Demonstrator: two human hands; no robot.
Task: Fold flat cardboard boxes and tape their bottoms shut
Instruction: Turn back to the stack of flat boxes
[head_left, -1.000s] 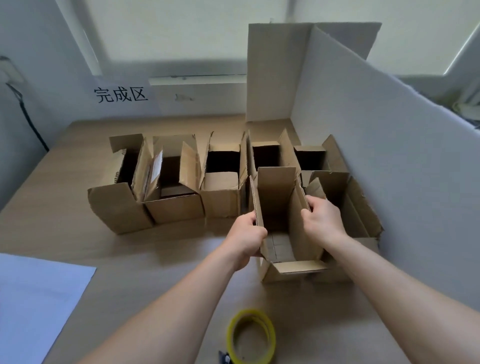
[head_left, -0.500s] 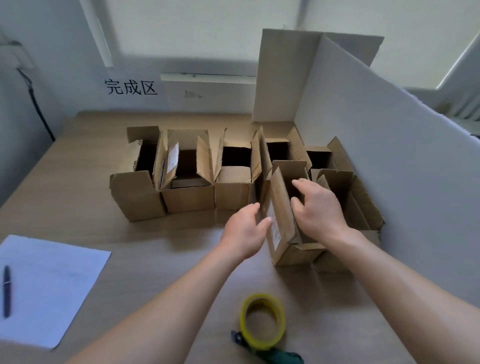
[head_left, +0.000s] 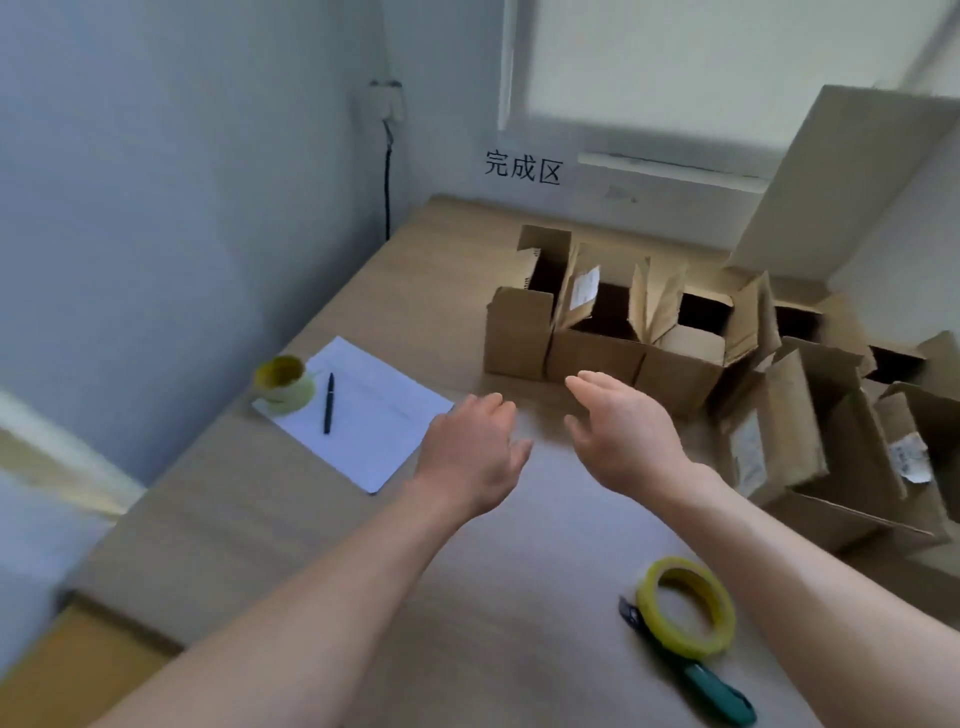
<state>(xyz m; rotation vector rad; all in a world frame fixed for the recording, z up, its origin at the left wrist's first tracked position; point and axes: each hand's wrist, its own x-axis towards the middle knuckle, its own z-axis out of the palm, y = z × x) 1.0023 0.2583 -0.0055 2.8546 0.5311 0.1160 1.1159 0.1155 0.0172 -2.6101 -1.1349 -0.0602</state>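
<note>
Both hands off box, fingers loose

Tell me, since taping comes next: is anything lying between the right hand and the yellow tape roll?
Nothing visible does. The right hand hangs open above bare table, and the yellow tape roll lies nearer the person, beside that forearm. Only the green-handled cutter touches the roll, on its near side.

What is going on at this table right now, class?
A person is assembling cardboard boxes. Both hands, left hand and right hand, hover open over the table, holding nothing. A row of folded boxes stands open-topped along the far side. The yellow tape roll and green-handled cutter lie untouched nearby.
</note>
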